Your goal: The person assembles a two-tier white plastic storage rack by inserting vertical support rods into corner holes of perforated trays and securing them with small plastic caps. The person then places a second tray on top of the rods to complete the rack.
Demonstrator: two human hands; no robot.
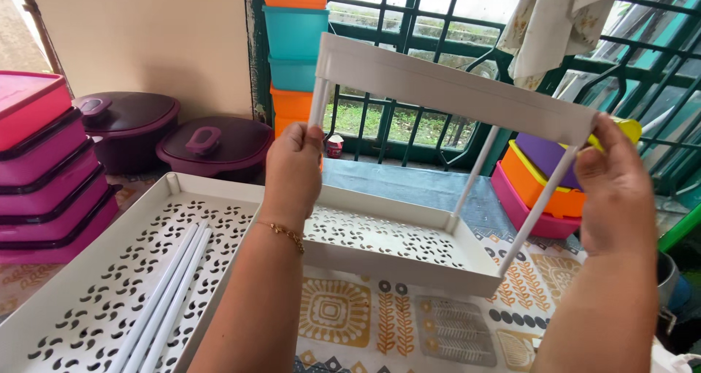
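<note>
I hold up a white plastic shelf rack: an upper tray [453, 88] joined by thin white poles [537, 208] to a lower perforated tray [409, 252]. My left hand [293, 170] grips the rack's left pole near the upper tray. My right hand [617, 194] clasps the right corner of the upper tray and its pole. A third white perforated tray [95, 292] lies flat at the lower left, with three loose white poles [169, 300] lying in it.
Pink lidded boxes [44, 168] are stacked at the left. Two dark purple lidded pots [215, 146] sit behind the flat tray. Orange and teal bins [296, 44] stand stacked by a green window grille [409, 22]. Coloured boxes [540, 183] lie at the right on a patterned cloth [380, 322].
</note>
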